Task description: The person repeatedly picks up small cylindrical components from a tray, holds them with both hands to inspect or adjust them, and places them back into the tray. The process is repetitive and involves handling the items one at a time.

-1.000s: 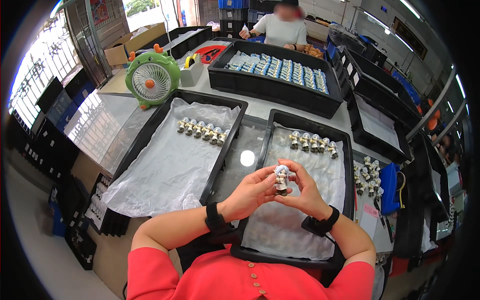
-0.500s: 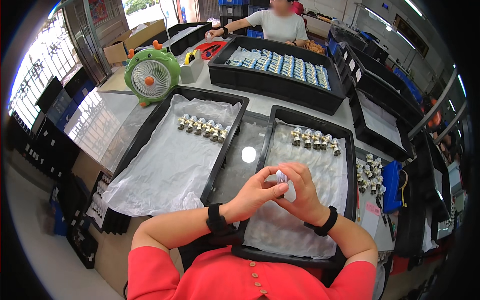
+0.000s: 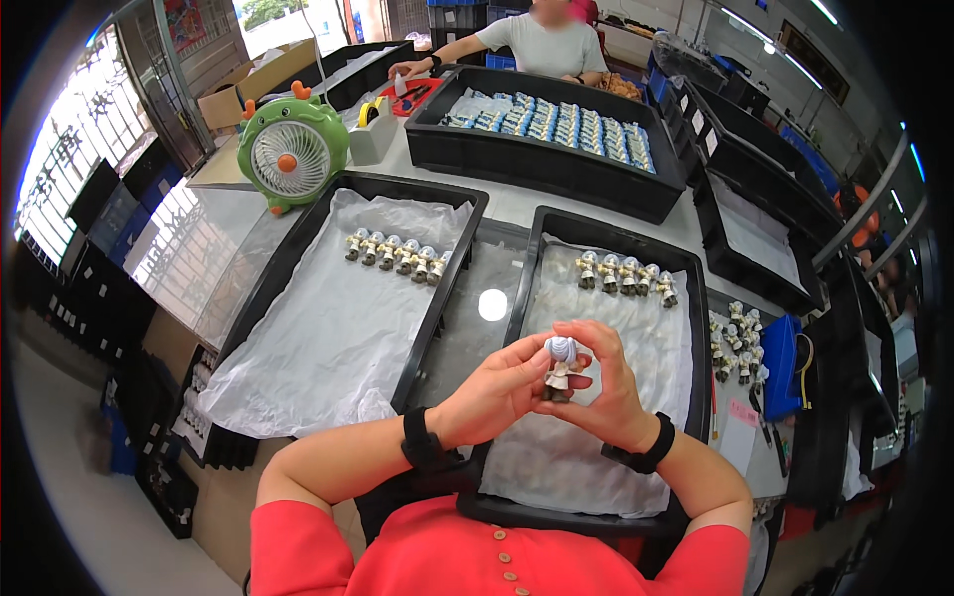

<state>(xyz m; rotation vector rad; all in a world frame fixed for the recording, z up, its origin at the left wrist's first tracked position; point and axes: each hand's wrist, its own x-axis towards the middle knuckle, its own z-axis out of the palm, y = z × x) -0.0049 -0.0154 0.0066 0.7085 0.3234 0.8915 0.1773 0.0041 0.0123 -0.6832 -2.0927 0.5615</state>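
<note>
A small figurine (image 3: 559, 370) with pale blue-grey hair, a whitish body and a dark base stands nearly upright between my hands. My left hand (image 3: 494, 395) pinches it from the left, the thumb beside its head. My right hand (image 3: 614, 392) curves round the other side, its index finger over the top and its thumb at the base. Both hands hover over the right black tray (image 3: 693, 370), which is lined with thin white sheeting (image 3: 586, 462). Across that tray's far end lies a row of similar figurines (image 3: 624, 275).
To the left, another lined black tray (image 3: 260, 300) holds a figurine row (image 3: 396, 254). Loose figurines (image 3: 735, 343) lie beside a blue bin (image 3: 782, 366) at right. A green fan (image 3: 291, 151) stands far left. Beyond a large filled tray (image 3: 537, 164), a co-worker (image 3: 545, 50) reaches toward a red tray (image 3: 417, 97).
The figurine has been turned in my fingers, so its body and base now show where mostly its head did. The co-worker's hand has shifted slightly left.
</note>
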